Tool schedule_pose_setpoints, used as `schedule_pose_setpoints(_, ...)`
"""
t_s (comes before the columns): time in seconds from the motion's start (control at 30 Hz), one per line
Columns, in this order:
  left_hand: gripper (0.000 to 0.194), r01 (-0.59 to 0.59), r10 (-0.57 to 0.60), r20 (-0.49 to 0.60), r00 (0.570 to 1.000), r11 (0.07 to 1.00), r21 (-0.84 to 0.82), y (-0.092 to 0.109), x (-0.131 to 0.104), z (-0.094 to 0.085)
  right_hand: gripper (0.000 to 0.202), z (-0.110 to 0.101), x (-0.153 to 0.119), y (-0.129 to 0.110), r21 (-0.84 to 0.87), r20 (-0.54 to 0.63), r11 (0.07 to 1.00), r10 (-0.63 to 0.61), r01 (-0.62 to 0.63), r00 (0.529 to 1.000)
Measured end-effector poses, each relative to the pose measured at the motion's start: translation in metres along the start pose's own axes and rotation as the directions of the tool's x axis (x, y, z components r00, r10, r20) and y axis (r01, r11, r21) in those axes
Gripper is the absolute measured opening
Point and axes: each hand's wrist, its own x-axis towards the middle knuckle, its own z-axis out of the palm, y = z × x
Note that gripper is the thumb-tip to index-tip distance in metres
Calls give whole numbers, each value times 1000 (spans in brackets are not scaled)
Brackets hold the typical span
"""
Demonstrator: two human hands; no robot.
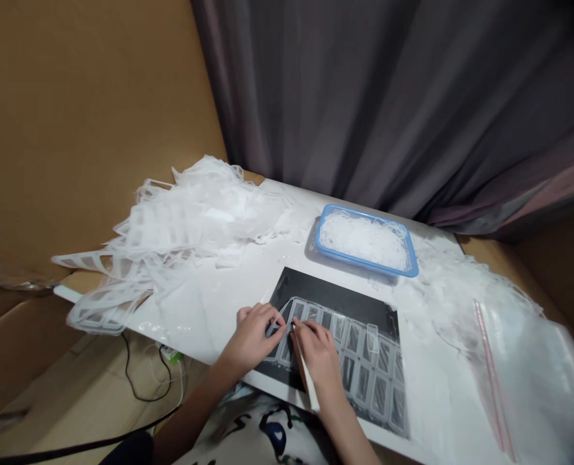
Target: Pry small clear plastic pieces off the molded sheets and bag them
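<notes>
Beneath curled fingers (287, 325), clear sheet (361, 358) of frames, grip (left, right) unclear.

Smooth, glossy white tabletop (204, 310); matt black sheet (325, 290) beneath clear, shiny plastic frames (379, 394); blue plastic basket (321, 240); soft, folded grey cloth curtain (316, 90); matt brown cardboard walls (83, 116); glossy transparent plastic bag (538, 381).

Dressed in a white top (238, 436) printed with black squiggles, touches of green and a blue, black-outlined teardrop shape (276, 438). Showing dark fabric (126, 451) beside the left forearm (194, 400). Bare-handed.
</notes>
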Motion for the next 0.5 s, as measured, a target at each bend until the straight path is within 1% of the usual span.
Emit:
schedule_pose_setpoints(0.07,11,8,-8,-3,1000,1000,8,0,0,1,28,-4,2,3,7,-34,1000,0,0,999)
schedule_pose_setpoints(0.13,11,14,-14,-15,1000,1000,18,-1,0,2,27,-13,6,9,17,-81,999,29,-28,996)
schedule_pose_setpoints(0.2,11,12,-12,-25,1000,1000,16,-2,-1,3,25,-26,9,19,16,-129,995,101,-100,986)
schedule_pose_setpoints(0.27,9,7,-7,-28,1000,1000,3,-3,-1,4,26,-42,11,31,5,-190,985,173,-175,966)
schedule_pose_setpoints(0.37,8,14,-14,-29,999,1000,-1,-1,-1,3,25,-67,12,49,0,-313,965,250,-263,916)
schedule_pose_setpoints(0.47,9,7,-7,-29,1000,1000,5,-1,-2,2,21,-88,13,60,28,-451,940,315,-340,835)
schedule_pose_setpoints(0.5,10,0,0,-29,1000,1000,4,-2,-2,2,20,-94,13,61,33,-478,937,320,-347,818)
